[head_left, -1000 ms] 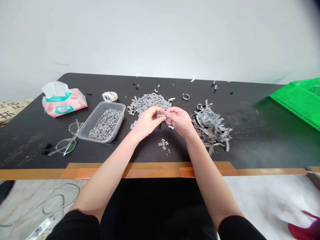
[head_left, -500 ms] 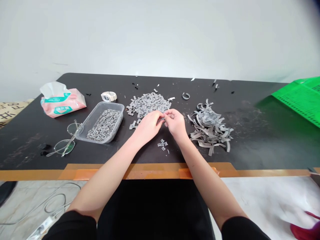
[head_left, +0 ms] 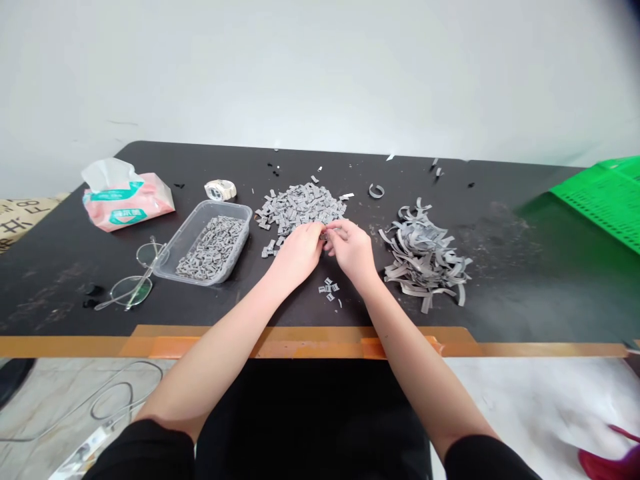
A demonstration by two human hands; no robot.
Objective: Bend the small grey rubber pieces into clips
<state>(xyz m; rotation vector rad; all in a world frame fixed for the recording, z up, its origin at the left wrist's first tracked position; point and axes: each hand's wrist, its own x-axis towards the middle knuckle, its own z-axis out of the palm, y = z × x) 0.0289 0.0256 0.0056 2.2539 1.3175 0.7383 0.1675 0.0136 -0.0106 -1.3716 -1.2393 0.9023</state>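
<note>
The left hand [head_left: 299, 252] and right hand [head_left: 354, 252] pinch one grey piece [head_left: 325, 235]; five loose pieces [head_left: 329, 289] lie bodyward of the grip, one tub [head_left: 192, 221] leftward

Hands, two: left hand [head_left: 300, 252], right hand [head_left: 352, 255]. Table [head_left: 505, 267], tub [head_left: 187, 233], tissue pack [head_left: 135, 199], watch [head_left: 221, 191], pair of glasses [head_left: 131, 291], basket [head_left: 603, 203]: one each. Heaps, two: heap of small pieces [head_left: 303, 205], heap of strips [head_left: 426, 257]. Loose pieces [head_left: 329, 289] before the hands, five.
</note>
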